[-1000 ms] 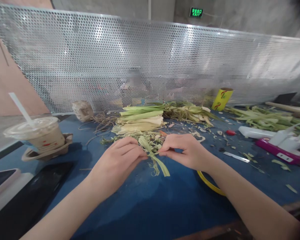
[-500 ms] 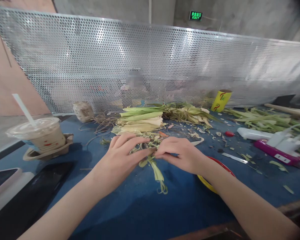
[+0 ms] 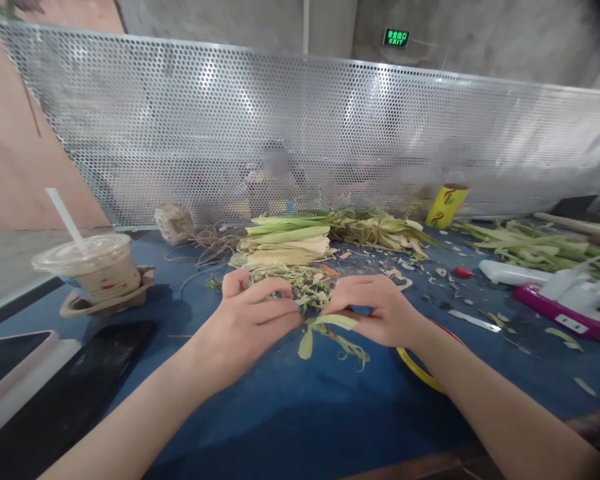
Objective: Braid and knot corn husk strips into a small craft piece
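Between my hands is a small piece of pale green corn husk [image 3: 336,321], with a rounded flap and frayed, curled strips hanging off it. My right hand [image 3: 383,312] pinches it from the right side. At its left end, the thumb and finger of my left hand [image 3: 247,333] are pressed together on it, though the exact contact is partly hidden. Just behind my fingers lies a heap of shredded greenish bits [image 3: 313,290]. A neat stack of corn husks [image 3: 293,243] lies beyond the heap.
At left are a lidded drink cup [image 3: 103,270] in a cardboard holder, a black tablet-like slab [image 3: 95,367] and brown twine [image 3: 215,243]. Near my right wrist sits a yellow-and-red ring [image 3: 420,373]. Rightward lie a blade [image 3: 475,321], a purple power strip [image 3: 563,313] and loose husks [image 3: 520,243].
The husk piece has swung from hanging downward to pointing right, its flap now showing. My left fingers have curled in more. The whole view has shifted slightly.
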{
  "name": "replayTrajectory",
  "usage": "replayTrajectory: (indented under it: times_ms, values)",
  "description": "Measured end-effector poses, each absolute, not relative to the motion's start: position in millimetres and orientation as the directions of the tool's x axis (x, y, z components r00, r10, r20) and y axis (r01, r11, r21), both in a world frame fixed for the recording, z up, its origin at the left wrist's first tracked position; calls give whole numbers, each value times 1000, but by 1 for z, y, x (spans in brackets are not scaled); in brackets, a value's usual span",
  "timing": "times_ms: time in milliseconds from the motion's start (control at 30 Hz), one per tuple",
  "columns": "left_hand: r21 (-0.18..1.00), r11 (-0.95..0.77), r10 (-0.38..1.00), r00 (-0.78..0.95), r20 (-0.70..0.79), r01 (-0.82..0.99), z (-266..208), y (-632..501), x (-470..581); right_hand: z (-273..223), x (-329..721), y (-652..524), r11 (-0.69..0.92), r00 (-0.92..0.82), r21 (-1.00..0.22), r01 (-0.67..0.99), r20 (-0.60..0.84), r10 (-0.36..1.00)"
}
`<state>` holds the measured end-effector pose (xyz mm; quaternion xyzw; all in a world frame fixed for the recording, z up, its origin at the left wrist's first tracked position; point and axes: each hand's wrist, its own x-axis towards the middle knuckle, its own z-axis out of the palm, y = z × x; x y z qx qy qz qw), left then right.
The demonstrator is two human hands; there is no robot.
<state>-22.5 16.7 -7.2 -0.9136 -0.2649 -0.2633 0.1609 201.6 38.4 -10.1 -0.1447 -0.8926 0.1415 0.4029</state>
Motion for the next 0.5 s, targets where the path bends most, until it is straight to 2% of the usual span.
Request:
replayTrajectory:
  times_ms: [67,167,300,367,500]
  values:
    - [-177,-795,406,727,554,580,-9,19,-24,-10,201,40,909,-626,-385,158,673,394]
    - [-148,-759,467,689,555,634,-10,19,-20,-12,200,42,833,-602,-497,245,596,532]
    - [-89,-680,508,556,657,727,-8,13,-11,-14,198,45,713,-526,-640,286,517,675]
    - [-66,-667,513,521,683,742,-6,10,-10,-13,198,45,733,-499,-622,275,560,662]
    - [52,-729,540,527,657,682,-7,8,-12,-14,199,46,859,-530,-487,156,693,489]
